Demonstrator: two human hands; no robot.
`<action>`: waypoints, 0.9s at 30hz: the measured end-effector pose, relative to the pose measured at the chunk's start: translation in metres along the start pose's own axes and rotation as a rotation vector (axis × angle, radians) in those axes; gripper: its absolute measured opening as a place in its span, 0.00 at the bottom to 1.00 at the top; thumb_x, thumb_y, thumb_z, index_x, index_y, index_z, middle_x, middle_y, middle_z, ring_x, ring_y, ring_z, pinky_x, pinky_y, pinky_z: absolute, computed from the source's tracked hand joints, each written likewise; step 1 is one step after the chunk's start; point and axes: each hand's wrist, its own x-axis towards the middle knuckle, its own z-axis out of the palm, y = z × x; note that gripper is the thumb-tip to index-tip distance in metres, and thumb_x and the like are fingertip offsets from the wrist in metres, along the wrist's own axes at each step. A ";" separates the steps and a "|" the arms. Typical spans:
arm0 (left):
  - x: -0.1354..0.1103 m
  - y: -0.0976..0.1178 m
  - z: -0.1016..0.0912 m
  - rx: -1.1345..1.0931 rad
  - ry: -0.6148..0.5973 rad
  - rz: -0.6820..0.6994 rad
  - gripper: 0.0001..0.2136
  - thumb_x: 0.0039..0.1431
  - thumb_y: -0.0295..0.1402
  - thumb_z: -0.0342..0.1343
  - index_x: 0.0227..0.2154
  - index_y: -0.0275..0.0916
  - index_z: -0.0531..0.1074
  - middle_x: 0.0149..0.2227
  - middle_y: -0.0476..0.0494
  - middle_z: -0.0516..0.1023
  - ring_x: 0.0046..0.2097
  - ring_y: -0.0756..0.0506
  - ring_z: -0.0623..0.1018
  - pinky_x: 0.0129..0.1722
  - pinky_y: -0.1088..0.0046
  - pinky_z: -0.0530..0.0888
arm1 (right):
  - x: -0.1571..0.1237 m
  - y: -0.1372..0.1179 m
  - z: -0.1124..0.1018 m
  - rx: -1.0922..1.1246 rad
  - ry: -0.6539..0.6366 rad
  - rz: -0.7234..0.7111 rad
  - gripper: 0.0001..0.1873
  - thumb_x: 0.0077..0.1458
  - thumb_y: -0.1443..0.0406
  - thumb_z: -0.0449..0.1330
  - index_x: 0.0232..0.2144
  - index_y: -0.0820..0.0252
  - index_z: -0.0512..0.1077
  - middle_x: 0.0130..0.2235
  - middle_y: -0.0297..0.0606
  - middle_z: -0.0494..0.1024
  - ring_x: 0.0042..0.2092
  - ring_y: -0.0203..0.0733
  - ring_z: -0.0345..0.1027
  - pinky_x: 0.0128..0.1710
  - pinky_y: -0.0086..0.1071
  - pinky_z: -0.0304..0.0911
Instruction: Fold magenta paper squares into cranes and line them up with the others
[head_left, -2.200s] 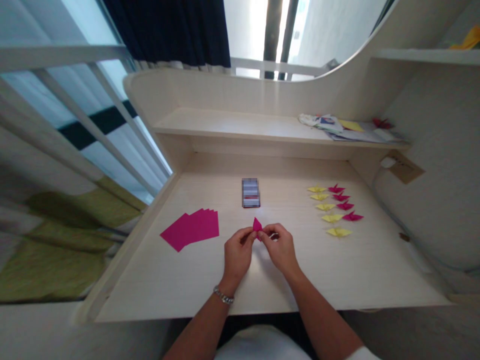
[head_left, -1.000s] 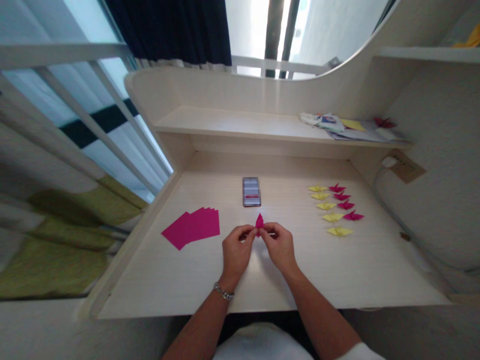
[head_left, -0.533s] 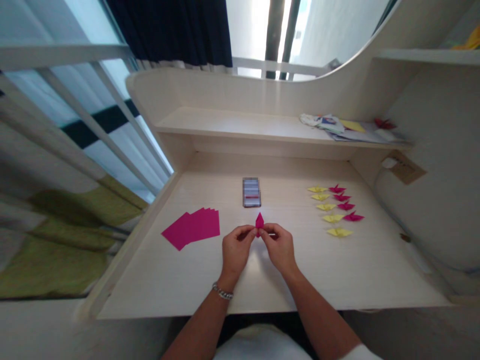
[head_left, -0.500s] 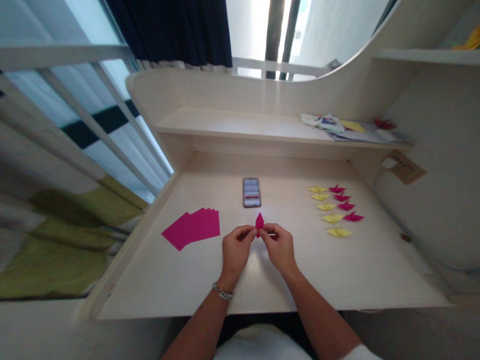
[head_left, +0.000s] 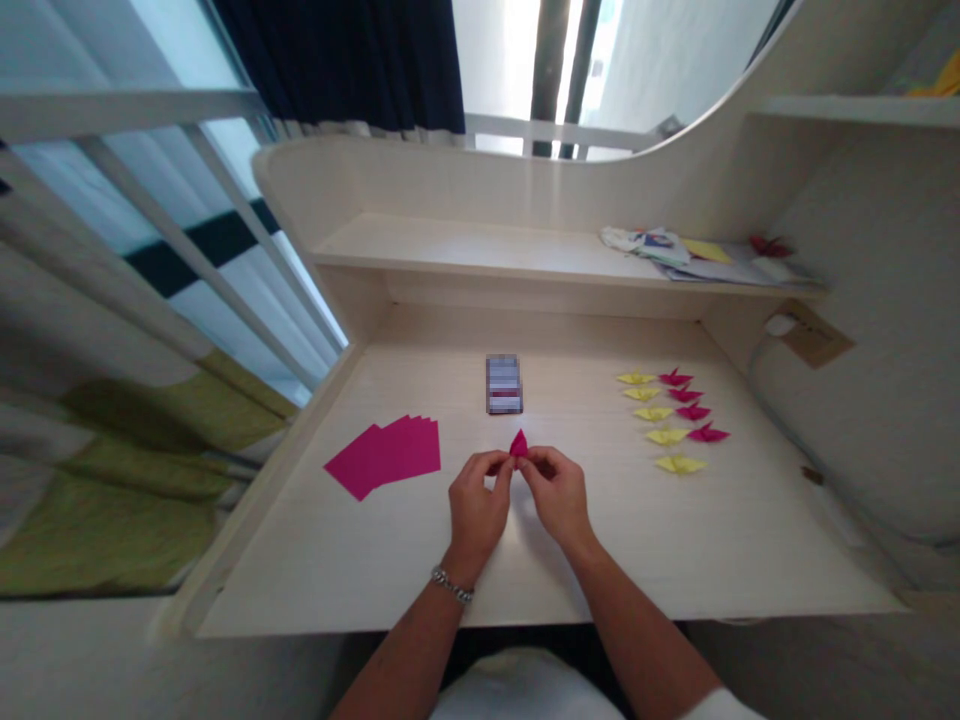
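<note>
Between both hands is a small folded piece of pink origami paper (head_left: 519,443), its pointed tip facing away from me. My left hand (head_left: 480,503) pinches its left side between thumb and fingers. From the right, my right hand (head_left: 556,494) pinches the other side. The fingertips cover the lower part of the paper. Just beyond lies a phone (head_left: 504,384) with a blurred screen. To the left, a fanned stack of pink paper squares (head_left: 390,455) rests on the desk. On the right stand yellow paper cranes (head_left: 652,413) and pink paper cranes (head_left: 690,411) in two rows.
The pale desk (head_left: 315,560) has a raised shelf (head_left: 450,245) along its back, with papers (head_left: 667,248) at its right end. White rails (head_left: 217,220) run along the left. A cable (head_left: 787,420) hangs by the right wall.
My left hand has shifted slightly right, closer to my right hand. Less of the pink paper shows above and below the fingertips.
</note>
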 end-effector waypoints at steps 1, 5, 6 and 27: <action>0.000 0.000 0.000 -0.004 -0.008 -0.004 0.08 0.56 0.35 0.55 0.35 0.39 0.75 0.35 0.43 0.78 0.36 0.46 0.78 0.40 0.68 0.75 | 0.000 0.000 0.000 0.000 -0.003 -0.006 0.10 0.50 0.60 0.60 0.31 0.60 0.76 0.31 0.38 0.79 0.33 0.42 0.72 0.35 0.34 0.68; 0.001 0.000 0.000 0.001 -0.061 -0.002 0.09 0.57 0.35 0.54 0.37 0.38 0.75 0.36 0.43 0.78 0.36 0.46 0.78 0.39 0.69 0.75 | 0.000 -0.001 0.000 -0.020 -0.003 -0.037 0.10 0.51 0.61 0.60 0.33 0.59 0.77 0.33 0.39 0.80 0.34 0.42 0.73 0.37 0.34 0.68; 0.001 0.000 -0.001 0.020 -0.064 0.007 0.08 0.57 0.35 0.54 0.36 0.38 0.75 0.36 0.43 0.78 0.36 0.46 0.78 0.39 0.70 0.74 | 0.000 0.000 0.001 -0.026 0.001 -0.045 0.10 0.51 0.61 0.60 0.34 0.59 0.77 0.33 0.39 0.80 0.34 0.42 0.73 0.37 0.34 0.68; -0.009 0.005 0.002 -0.067 -0.107 0.115 0.12 0.59 0.27 0.50 0.41 0.44 0.77 0.40 0.43 0.75 0.45 0.45 0.74 0.46 0.67 0.72 | 0.011 0.006 -0.007 0.222 -0.059 0.057 0.10 0.45 0.62 0.65 0.31 0.60 0.77 0.32 0.38 0.80 0.33 0.42 0.73 0.38 0.36 0.68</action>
